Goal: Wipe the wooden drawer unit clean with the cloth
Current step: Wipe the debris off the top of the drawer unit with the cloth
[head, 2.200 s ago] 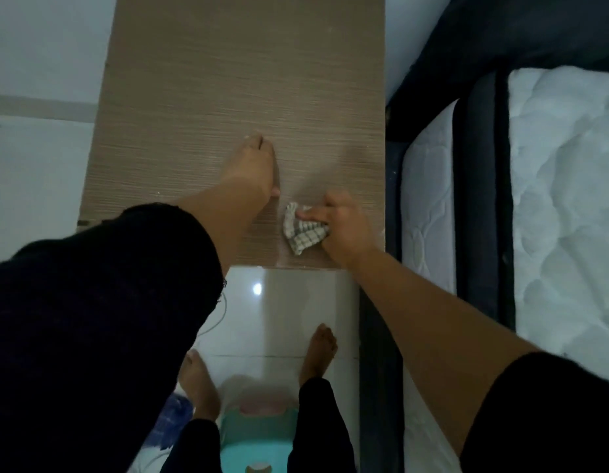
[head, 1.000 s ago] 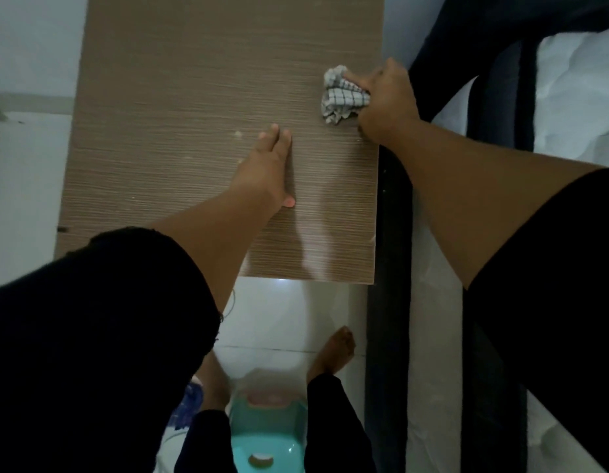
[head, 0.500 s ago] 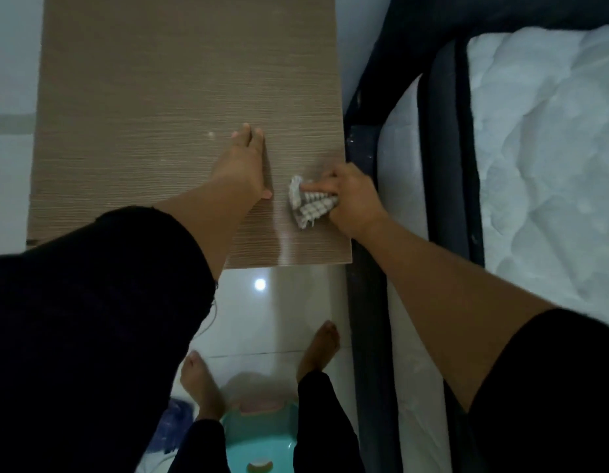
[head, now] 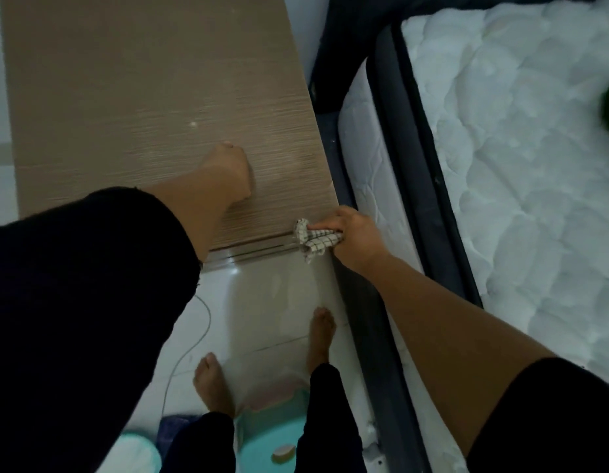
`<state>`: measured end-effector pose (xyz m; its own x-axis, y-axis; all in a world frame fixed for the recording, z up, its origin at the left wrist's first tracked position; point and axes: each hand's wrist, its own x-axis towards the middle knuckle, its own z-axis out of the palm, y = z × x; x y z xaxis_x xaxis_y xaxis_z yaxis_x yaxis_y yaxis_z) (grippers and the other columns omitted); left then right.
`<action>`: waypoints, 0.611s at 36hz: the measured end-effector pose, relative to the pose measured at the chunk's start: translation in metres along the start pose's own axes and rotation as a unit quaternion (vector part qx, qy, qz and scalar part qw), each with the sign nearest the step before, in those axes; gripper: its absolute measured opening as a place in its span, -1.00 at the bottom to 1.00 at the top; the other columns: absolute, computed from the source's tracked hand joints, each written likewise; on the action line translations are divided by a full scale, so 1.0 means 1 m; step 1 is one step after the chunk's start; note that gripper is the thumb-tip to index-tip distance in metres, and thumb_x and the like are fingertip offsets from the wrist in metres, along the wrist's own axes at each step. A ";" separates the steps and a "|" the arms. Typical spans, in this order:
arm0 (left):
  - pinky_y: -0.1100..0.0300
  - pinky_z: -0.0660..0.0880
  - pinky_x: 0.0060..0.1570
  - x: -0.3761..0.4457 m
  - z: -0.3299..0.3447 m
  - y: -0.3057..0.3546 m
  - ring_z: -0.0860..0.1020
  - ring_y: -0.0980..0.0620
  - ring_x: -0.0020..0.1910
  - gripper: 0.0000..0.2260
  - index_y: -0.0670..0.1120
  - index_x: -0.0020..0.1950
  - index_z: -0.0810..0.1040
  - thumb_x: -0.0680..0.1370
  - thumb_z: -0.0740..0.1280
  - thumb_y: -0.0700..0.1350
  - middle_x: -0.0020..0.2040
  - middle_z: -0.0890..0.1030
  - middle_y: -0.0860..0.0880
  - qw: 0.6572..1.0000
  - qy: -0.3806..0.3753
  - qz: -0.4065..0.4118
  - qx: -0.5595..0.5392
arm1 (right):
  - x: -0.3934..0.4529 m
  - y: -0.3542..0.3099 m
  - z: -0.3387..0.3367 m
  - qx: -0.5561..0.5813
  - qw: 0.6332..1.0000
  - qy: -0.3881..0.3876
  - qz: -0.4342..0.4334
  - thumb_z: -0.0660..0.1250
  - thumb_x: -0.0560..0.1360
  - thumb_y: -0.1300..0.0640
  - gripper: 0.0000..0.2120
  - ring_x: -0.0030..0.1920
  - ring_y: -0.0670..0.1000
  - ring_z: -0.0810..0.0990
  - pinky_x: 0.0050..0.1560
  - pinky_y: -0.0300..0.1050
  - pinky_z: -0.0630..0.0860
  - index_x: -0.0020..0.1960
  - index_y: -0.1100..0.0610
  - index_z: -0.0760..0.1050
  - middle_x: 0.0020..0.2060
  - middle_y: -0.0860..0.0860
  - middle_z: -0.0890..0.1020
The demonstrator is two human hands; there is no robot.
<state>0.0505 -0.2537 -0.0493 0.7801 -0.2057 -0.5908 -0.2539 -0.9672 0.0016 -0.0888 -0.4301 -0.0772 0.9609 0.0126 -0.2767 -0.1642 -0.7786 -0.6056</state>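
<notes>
The wooden drawer unit [head: 142,97] fills the upper left, seen from above as a light brown grained top. My left hand [head: 229,172] rests on that top near its front, fingers curled under and holding nothing. My right hand [head: 352,235] is at the unit's front right corner, shut on a bunched white checked cloth [head: 313,242]. The cloth presses against the front edge of the top, where dark lines of the drawer front show. The picture is blurred by motion.
A bed with a white quilted mattress [head: 521,165] in a dark frame [head: 415,172] stands close on the right. Below are the glossy white floor [head: 269,302], my bare feet [head: 320,332], a teal plastic stool [head: 275,438] and a thin white cable [head: 200,332].
My right hand has dragged the cloth down from the top surface to the front right corner edge. My left hand's fingers have curled in. The view has tilted and shifted left.
</notes>
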 end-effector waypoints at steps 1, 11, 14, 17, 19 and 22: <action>0.10 0.35 0.33 -0.006 -0.003 0.001 0.38 -0.15 0.38 -0.53 -0.27 0.42 0.35 0.61 0.23 0.00 0.40 0.39 -0.21 1.000 0.004 0.006 -0.001 | 0.000 -0.004 -0.004 0.007 1.000 0.006 0.012 0.23 0.37 0.52 -0.54 0.01 0.19 0.56 0.06 -0.19 0.48 0.13 0.16 0.61 -0.05 0.24 0.57; 0.02 0.37 0.31 0.009 -0.018 0.024 0.39 -0.16 0.35 -0.52 -0.15 0.42 0.36 0.55 0.33 0.00 0.37 0.41 -0.15 0.993 0.043 0.053 -0.099 | 0.052 -0.001 -0.054 0.271 0.923 0.180 0.207 0.15 0.47 0.44 -0.68 -0.34 -0.06 0.52 -0.36 -0.27 0.53 0.05 0.18 0.58 -0.32 0.04 0.56; 0.02 0.34 0.33 0.018 -0.021 0.039 0.36 -0.17 0.39 -0.46 -0.16 0.48 0.29 0.57 0.31 0.01 0.42 0.37 -0.17 0.992 0.058 0.052 -0.103 | 0.072 0.017 -0.055 0.350 0.888 0.202 0.220 0.17 0.49 0.42 -0.72 -0.33 0.02 0.52 -0.25 -0.11 0.51 -0.11 0.13 0.58 -0.33 0.08 0.57; 0.03 0.30 0.37 0.035 -0.021 0.054 0.33 -0.17 0.42 -0.45 -0.18 0.50 0.25 0.58 0.28 0.02 0.45 0.33 -0.18 0.992 0.072 0.059 -0.090 | 0.093 0.034 -0.052 0.402 0.865 0.209 0.215 0.17 0.52 0.42 -0.72 -0.21 0.05 0.54 -0.12 -0.04 0.54 0.12 0.21 0.54 -0.19 0.09 0.58; 0.02 0.29 0.38 0.050 -0.021 0.064 0.33 -0.18 0.42 -0.45 -0.20 0.49 0.27 0.58 0.29 0.03 0.44 0.34 -0.18 0.991 0.085 0.065 -0.078 | 0.109 0.045 -0.047 0.442 0.853 0.200 0.192 0.19 0.52 0.41 -0.67 -0.19 0.03 0.56 -0.15 -0.11 0.55 0.25 0.24 0.48 -0.13 0.09 0.60; 0.02 0.29 0.38 0.066 -0.024 0.072 0.34 -0.18 0.41 -0.44 -0.23 0.48 0.28 0.58 0.26 0.07 0.43 0.36 -0.20 0.994 0.087 0.052 -0.031 | 0.130 0.053 -0.036 0.485 0.841 0.178 0.158 0.22 0.52 0.40 -0.61 0.06 0.11 0.59 0.10 0.00 0.56 0.32 0.20 0.45 0.09 0.13 0.61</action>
<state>0.0976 -0.3408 -0.0688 0.8398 -0.3219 -0.4373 -0.3061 -0.9458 0.1083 0.0359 -0.4923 -0.1187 0.8122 -0.4223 -0.4025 -0.3633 0.1737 -0.9153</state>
